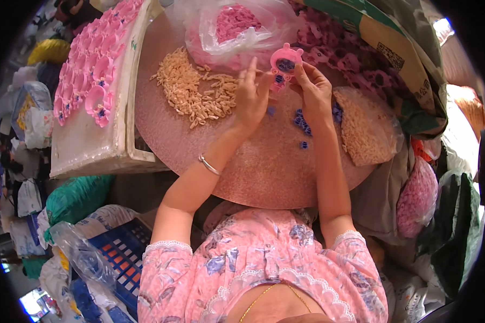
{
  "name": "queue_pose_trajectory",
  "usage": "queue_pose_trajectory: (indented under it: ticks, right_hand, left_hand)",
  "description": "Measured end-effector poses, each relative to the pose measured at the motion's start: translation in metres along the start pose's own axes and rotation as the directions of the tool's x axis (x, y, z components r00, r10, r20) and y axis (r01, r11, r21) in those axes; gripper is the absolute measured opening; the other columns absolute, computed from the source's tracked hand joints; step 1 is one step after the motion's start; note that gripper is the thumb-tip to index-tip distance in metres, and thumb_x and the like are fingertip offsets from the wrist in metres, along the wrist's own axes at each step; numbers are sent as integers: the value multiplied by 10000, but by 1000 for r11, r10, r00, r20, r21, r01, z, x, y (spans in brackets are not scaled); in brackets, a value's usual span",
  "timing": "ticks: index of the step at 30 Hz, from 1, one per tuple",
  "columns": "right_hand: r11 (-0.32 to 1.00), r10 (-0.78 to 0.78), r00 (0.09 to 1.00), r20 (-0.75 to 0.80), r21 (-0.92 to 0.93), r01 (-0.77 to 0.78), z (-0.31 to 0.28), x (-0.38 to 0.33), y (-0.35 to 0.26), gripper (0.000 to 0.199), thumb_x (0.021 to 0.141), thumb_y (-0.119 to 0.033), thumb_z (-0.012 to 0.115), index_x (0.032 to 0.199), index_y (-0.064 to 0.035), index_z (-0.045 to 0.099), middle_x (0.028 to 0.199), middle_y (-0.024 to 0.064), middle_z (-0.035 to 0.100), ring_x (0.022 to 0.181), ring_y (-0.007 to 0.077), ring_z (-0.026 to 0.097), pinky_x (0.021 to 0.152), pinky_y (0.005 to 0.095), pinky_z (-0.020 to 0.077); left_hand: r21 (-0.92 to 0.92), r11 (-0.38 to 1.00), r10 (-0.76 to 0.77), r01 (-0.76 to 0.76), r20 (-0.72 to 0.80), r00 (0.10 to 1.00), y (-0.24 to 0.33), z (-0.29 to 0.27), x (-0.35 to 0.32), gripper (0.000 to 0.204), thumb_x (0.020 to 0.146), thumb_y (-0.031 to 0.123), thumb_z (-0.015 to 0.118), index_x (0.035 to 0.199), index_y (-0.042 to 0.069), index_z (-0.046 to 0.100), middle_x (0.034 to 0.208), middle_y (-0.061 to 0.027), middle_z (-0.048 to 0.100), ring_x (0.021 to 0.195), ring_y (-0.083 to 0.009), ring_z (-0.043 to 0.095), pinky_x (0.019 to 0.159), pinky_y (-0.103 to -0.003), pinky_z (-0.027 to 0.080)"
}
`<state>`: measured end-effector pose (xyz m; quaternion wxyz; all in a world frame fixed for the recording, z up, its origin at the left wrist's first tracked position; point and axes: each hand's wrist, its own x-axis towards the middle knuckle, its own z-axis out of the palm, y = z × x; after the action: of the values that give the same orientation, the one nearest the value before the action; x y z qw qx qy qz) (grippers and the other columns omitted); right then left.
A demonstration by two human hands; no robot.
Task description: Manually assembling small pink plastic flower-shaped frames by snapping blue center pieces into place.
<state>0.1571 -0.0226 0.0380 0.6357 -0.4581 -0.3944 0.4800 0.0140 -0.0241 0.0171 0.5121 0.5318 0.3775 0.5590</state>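
The left hand (251,99) is raised, fingers parted, contact unclear. Just right of it, 1 pink frame (284,74) is held, long axis running up the view, top tipped right, its right edge pinched by the right hand (315,92).

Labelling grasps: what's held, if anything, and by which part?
Right hand holds the pink eared frame by its right edge. Left hand is at its left side; whether it grips too can't be told.
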Motion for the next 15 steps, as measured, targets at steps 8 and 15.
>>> queue_pose_trajectory:
  ticks: [8,15]
  right_hand:
    - [968,-145,987,-69,-218,127,6,-9,5,253,874,-163,679,1061,-4,614,901,31,666,776,71,612,687,214,497]
    - [946,-212,977,-22,-255,200,-5,-8,-11,219,879,-72,655,1086,0,641,961,23,667,835,64,605,728,188,486]
  left_hand:
    - [711,350,545,-610,375,750,-8,10,-2,652,806,182,675,1355,-43,405,1227,-223,528,1062,-343,555,937,-396,463]
    - [4,984,-177,177,69,982,-20,-7,11,350,882,53,598,1220,-9,531,1037,-107,640,882,-221,615,883,-355,510]
